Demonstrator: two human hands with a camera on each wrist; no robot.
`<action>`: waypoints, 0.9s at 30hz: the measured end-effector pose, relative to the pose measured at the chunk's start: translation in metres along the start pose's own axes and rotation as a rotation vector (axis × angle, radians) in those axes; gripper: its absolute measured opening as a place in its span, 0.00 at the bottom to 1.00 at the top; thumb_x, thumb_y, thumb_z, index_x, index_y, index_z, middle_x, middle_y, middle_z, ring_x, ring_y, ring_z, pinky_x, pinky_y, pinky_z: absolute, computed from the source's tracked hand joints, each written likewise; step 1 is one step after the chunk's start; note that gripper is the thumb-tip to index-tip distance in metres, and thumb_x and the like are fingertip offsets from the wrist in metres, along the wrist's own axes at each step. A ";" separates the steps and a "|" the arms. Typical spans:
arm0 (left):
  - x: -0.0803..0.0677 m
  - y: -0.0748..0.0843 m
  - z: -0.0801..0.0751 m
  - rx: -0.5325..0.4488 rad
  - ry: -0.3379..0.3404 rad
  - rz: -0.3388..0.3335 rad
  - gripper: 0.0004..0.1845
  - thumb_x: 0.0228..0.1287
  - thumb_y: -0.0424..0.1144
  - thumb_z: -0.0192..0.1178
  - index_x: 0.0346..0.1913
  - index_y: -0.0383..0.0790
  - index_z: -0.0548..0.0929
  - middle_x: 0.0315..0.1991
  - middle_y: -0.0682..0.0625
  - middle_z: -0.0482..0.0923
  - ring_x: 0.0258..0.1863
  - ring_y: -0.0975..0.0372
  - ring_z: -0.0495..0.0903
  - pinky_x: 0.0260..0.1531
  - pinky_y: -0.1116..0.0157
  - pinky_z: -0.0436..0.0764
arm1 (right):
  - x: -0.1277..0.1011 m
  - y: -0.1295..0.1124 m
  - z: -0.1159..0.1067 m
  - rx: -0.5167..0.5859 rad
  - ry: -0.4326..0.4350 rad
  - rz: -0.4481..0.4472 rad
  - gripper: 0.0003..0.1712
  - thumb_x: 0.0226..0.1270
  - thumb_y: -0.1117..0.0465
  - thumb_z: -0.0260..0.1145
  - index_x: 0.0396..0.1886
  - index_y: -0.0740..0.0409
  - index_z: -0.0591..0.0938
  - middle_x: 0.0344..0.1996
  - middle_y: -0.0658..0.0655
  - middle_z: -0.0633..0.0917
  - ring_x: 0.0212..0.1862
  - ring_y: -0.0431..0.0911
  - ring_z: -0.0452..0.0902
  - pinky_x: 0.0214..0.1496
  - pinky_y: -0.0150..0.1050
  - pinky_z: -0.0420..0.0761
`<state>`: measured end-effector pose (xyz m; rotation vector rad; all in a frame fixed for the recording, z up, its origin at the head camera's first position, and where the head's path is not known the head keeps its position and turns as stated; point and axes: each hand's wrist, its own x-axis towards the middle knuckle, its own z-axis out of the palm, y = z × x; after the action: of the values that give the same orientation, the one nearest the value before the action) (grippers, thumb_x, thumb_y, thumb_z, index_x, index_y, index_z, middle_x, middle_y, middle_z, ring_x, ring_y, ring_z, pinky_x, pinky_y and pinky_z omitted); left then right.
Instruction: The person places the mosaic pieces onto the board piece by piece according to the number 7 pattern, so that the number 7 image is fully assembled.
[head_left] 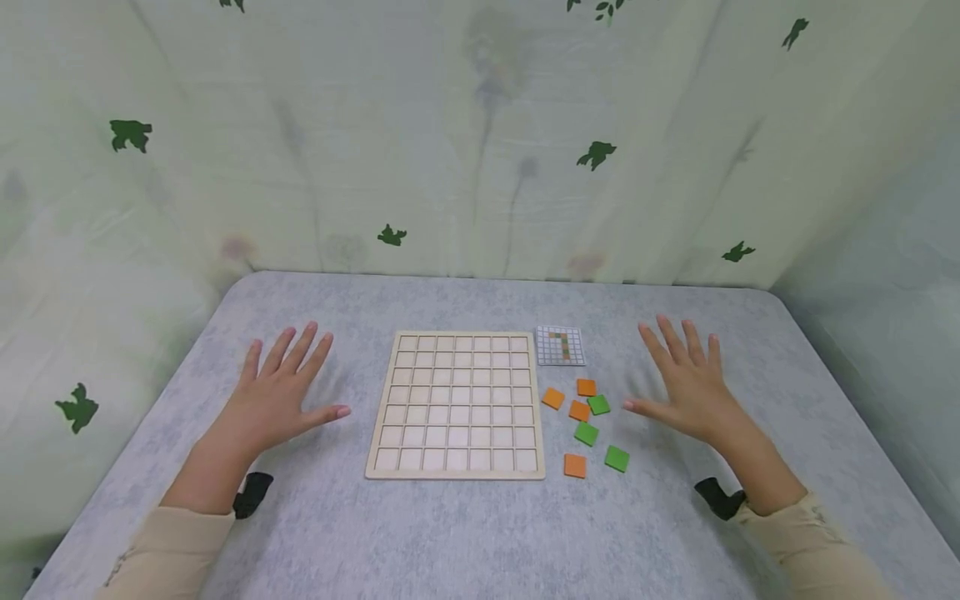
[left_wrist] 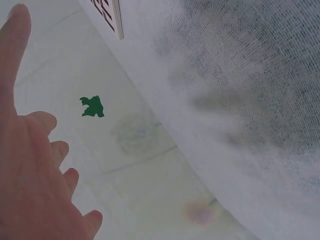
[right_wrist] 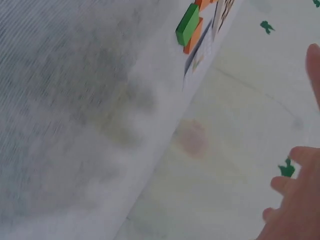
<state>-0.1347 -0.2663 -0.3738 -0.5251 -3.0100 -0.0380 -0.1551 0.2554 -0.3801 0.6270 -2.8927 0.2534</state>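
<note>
My left hand (head_left: 273,400) is held over the table left of a pale wooden grid board (head_left: 380,400), its fingers straight and spread, holding nothing. On the other side, my right hand (head_left: 692,392) hovers with fingers fanned out, also holding nothing. Between the board and the right hand lie several loose square tiles, among them an orange tile (head_left: 575,466) and a green tile (head_left: 617,458). Behind them, by the board's upper right corner, is a small pattern card (head_left: 560,346) printed with a grid and coloured squares. The board's square recesses hold no coloured tiles.
The grey-blue table (head_left: 457,533) runs back to a pale curtain (head_left: 450,150) with green leaf shapes. More curtain hangs at both sides. Dark straps, including a left wrist strap (head_left: 252,495), sit at both wrists by the beige sleeves (head_left: 168,550).
</note>
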 end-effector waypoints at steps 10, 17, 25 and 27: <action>0.015 0.010 0.017 -0.160 0.085 0.067 0.53 0.53 0.65 0.54 0.70 0.36 0.42 0.70 0.41 0.41 0.67 0.46 0.41 0.60 0.45 0.43 | 0.020 -0.036 0.017 0.378 -0.040 -0.106 0.57 0.47 0.44 0.71 0.71 0.52 0.49 0.68 0.60 0.52 0.66 0.58 0.45 0.59 0.61 0.55; 0.026 0.026 0.032 -0.372 0.076 0.032 0.54 0.52 0.63 0.58 0.71 0.38 0.41 0.69 0.39 0.43 0.66 0.46 0.44 0.59 0.46 0.49 | 0.032 -0.054 0.041 0.516 -0.161 -0.072 0.50 0.53 0.46 0.67 0.69 0.58 0.53 0.65 0.59 0.58 0.64 0.55 0.53 0.59 0.53 0.62; 0.027 0.038 0.048 -0.733 -0.061 -0.075 0.51 0.52 0.57 0.62 0.71 0.41 0.44 0.69 0.41 0.42 0.67 0.47 0.41 0.59 0.43 0.49 | 0.038 -0.058 0.065 0.608 -0.227 -0.032 0.40 0.54 0.53 0.67 0.64 0.63 0.63 0.57 0.59 0.69 0.54 0.51 0.68 0.51 0.45 0.72; 0.026 0.039 0.052 -0.779 -0.084 -0.072 0.50 0.52 0.54 0.63 0.71 0.41 0.46 0.69 0.41 0.44 0.66 0.47 0.42 0.59 0.43 0.49 | 0.038 -0.057 0.069 0.609 -0.221 -0.018 0.36 0.54 0.54 0.67 0.61 0.63 0.67 0.55 0.58 0.71 0.52 0.49 0.69 0.51 0.43 0.72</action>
<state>-0.1506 -0.2190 -0.4229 -0.4617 -2.9927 -1.2451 -0.1737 0.1754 -0.4322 0.8073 -2.9999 1.1558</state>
